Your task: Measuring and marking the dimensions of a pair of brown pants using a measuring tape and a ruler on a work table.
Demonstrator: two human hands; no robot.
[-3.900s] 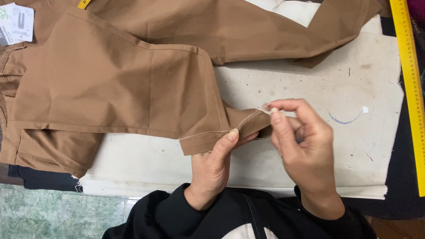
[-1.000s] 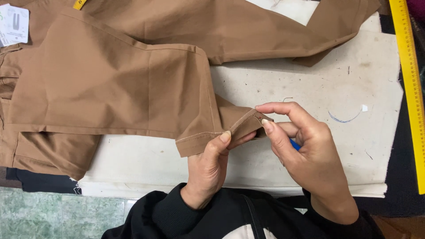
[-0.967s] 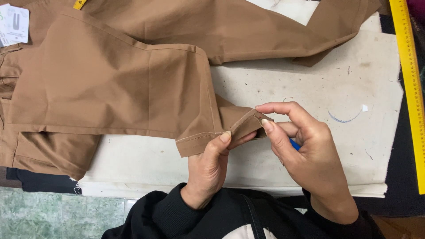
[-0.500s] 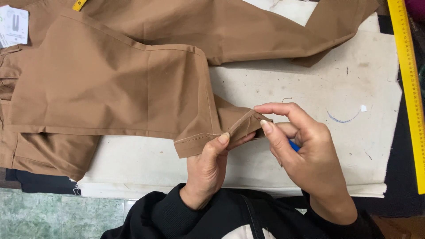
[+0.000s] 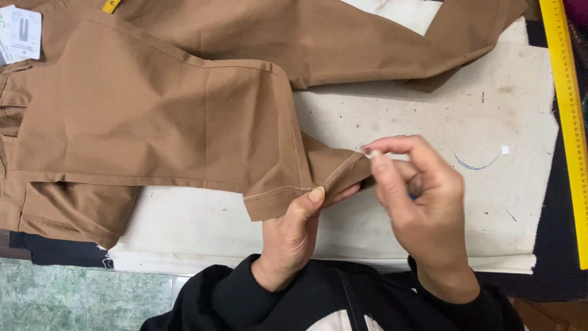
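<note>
Brown trouser leg [image 5: 184,116] flat on white table cover [image 5: 490,116], hem pinched shut by left hand [image 5: 294,236]; right hand [image 5: 422,202] closed, fingertips nipping something pale at the hem. Might pucker if tugged hard.

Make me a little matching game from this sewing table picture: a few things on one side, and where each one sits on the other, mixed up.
Things:
1. brown trousers
2. yellow ruler
3. paper tag
4. left hand

Places:
A. top left corner, on the garment
B. along the right edge of the table
C. pinching the stitched hem from below
D. spread across the white table cover

Pairs: 1-D, 2-B, 3-A, 4-C
</note>
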